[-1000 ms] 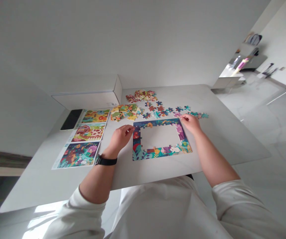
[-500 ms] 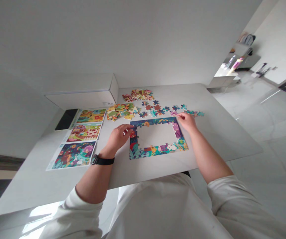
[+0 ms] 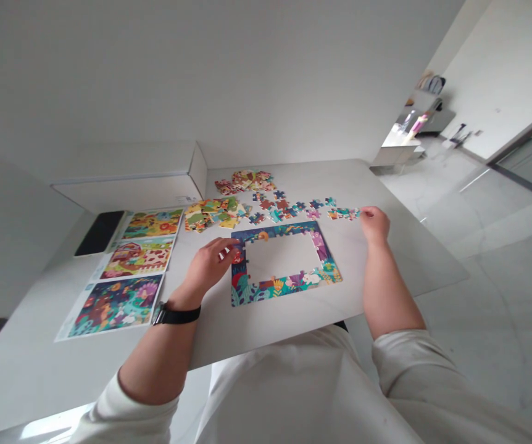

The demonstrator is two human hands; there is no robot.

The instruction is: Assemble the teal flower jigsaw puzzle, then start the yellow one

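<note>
A jigsaw puzzle [image 3: 266, 295] lies on the table with its border of night-forest pieces joined and its middle bare. My left hand [image 3: 211, 264], with a black watch on the wrist, rests at the puzzle's left edge. Its fingers are loosely bent and apart, touching the border. My right hand [image 3: 376, 226] is at the right end of a row of loose teal puzzle pieces [image 3: 340, 213]. The fingers there are pinched together at the outermost puzzle piece [image 3: 355, 214], which they partly hide. More loose blue and brown pieces [image 3: 282, 203] are scattered behind the puzzle.
Heaps of yellow-green pieces [image 3: 210, 213] and red-and-cream pieces [image 3: 250, 180] lie farther back. Printed picture sheets [image 3: 120, 302] and a black phone [image 3: 99, 233] are on the left. A white box [image 3: 131, 191] stands along the wall.
My right hand has moved right, from beside the puzzle's top right corner to the end of the loose row. The left hand stays at the puzzle's left edge. The view has shifted slightly.
</note>
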